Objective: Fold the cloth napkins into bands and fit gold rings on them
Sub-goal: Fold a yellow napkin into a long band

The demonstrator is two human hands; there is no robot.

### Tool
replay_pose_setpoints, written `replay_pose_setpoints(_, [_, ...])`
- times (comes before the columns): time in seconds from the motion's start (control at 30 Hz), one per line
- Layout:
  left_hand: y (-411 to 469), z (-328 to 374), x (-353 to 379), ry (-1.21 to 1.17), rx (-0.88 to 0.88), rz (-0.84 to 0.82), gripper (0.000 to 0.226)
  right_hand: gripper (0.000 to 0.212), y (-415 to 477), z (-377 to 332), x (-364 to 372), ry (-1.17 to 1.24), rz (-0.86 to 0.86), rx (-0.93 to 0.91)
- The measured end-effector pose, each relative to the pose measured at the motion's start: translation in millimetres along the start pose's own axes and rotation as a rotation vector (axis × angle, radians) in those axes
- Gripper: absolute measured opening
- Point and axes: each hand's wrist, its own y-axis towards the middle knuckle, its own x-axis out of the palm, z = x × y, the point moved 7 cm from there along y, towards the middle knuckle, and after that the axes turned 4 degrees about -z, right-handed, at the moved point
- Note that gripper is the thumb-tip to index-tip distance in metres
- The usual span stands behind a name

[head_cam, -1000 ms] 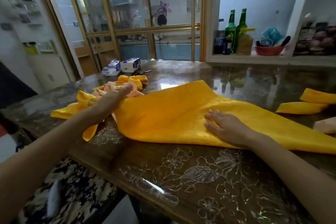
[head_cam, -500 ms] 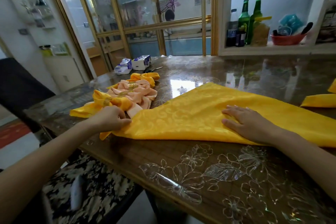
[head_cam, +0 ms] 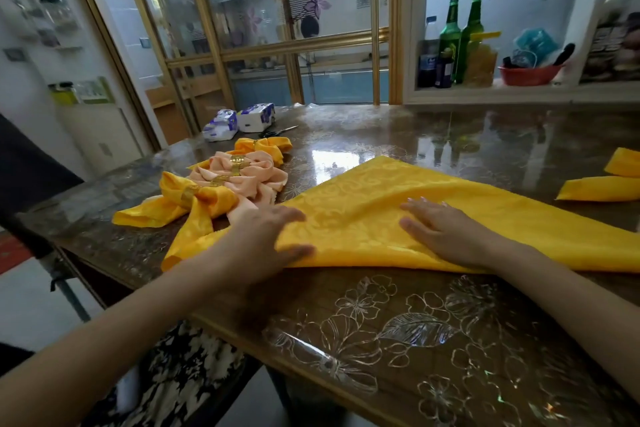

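Head view: found ringed napkins (head_cam: 221, 191) heaped far left on the surface (head_cam: 398, 135); saw yellow napkin (head_cam: 363, 191) near centre, part-folded, left edge pinched by left hand (head_cam: 263, 243), middle pressed by flat right hand (head_cam: 446, 232); no ring yet.

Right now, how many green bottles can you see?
2. Side by side on the shelf beyond the table: the left green bottle and the right green bottle. More may be hidden.

Green bottles (head_cam: 450, 33), perhaps scissors (head_cam: 278, 131).
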Motion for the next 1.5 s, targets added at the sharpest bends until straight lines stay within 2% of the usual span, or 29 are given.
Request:
replay_pose_setpoints(0.07, [-1.2, 37.4, 20.7, -0.023, 0.097, -0.186, 0.059, 0.056, -8.0, -2.1, -12.6, 0.184, 0.019, -0.001])
replay_pose_setpoints(0.1, [0.7, 45.4, 27.5, 0.004, 0.116, -0.224, 0.060, 0.062, -14.5, -3.8, -17.1, 0.226, -0.021, -0.009])
replay_pose_setpoints(0.17, [7.1, 46.0, 29.7, 0.003, 0.085, -0.236, 0.061, 0.072, -28.4, -6.1, -16.2, 0.201, -0.193, 0.004])
replay_pose_setpoints(0.23, [12.8, 40.9, 28.9, 0.039, 0.054, -0.242, 0.060, 0.068, -44.0, -6.7, -7.4, 0.126, -0.356, 0.040])
replay_pose_setpoints(0.27, [14.9, 37.1, 28.4, 0.066, 0.036, -0.244, 0.057, 0.064, -48.7, -6.2, -4.0, 0.086, -0.372, 0.041])
replay_pose_setpoints(0.4, [11.3, 21.9, 21.9, -0.007, -0.079, -0.267, 0.053, 0.052, -64.9, 0.3, -17.9, -0.201, -0.140, 0.075])
replay_pose_setpoints(0.47, [2.4, 16.7, 21.5, -0.056, -0.085, -0.353, 0.050, 0.056, -76.8, 5.5, -22.9, -0.327, -0.134, 0.102])
replay_pose_setpoints(0.57, [-22.0, 13.4, 25.4, 0.023, -0.055, -0.682, 0.049, 0.053, -98.8, 1.9, -13.6, -0.291, -0.404, 0.096])
replay_pose_setpoints(0.63, [-31.5, 15.5, 23.3, 0.040, -0.077, -0.804, 0.069, 0.064, -107.4, -5.4, -9.0, -0.208, -0.562, 0.130])
replay_pose_setpoints(0.67, [-27.7, 19.4, 21.9, -0.003, -0.099, -0.767, 0.074, 0.068, -103.0, -8.5, -11.2, -0.159, -0.538, 0.148])
replay_pose_setpoints(0.73, [-11.8, 31.8, 25.1, -0.120, -0.105, -0.548, 0.075, 0.066, -82.9, -13.1, -13.3, -0.069, -0.377, 0.113])
replay_pose_setpoints(0.8, [0.8, 41.5, 40.9, -0.096, -0.077, -0.409, 0.075, 0.064, -62.3, -14.1, -1.5, -0.123, -0.292, 0.063])
replay_pose_setpoints(0.9, [10.6, 36.6, 67.2, -0.060, -0.108, -0.410, 0.075, 0.066, -43.8, -4.9, 17.4, -0.210, -0.273, 0.052])
replay_pose_setpoints(1.03, [16.3, 26.0, 71.4, -0.083, -0.209, -0.389, 0.079, 0.085, -37.2, 2.1, 15.6, -0.210, -0.274, 0.062])
replay_pose_setpoints(1.13, [19.3, 18.9, 70.0, -0.066, -0.266, -0.375, 0.079, 0.073, -34.4, 2.5, 13.1, -0.235, -0.267, 0.063])
replay_pose_setpoints(1.23, [23.2, 9.4, 70.8, -0.043, -0.326, -0.349, 0.079, 0.053, -22.8, 4.1, -7.7, -0.163, -0.043, 0.060])
replay_pose_setpoints(1.3, [25.2, 7.9, 71.6, -0.029, -0.335, -0.326, 0.078, 0.045, -15.8, 22.0, -29.2, -0.111, 0.135, 0.176])
replay_pose_setpoints(1.33, [26.1, 8.2, 72.3, -0.029, -0.335, -0.312, 0.078, 0.048, -14.3, 36.9, -37.9, -0.132, 0.171, 0.282])
replay_pose_setpoints(1.43, [26.1, 6.8, 73.8, -0.029, -0.339, -0.295, 0.077, 0.069, -20.4, 79.0, -51.6, -0.077, 0.116, 0.563])
replay_pose_setpoints(1.5, [26.6, 7.0, 74.3, -0.026, -0.341, -0.301, 0.077, 0.068, -27.2, 93.0, -55.5, 0.070, 0.062, 0.631])
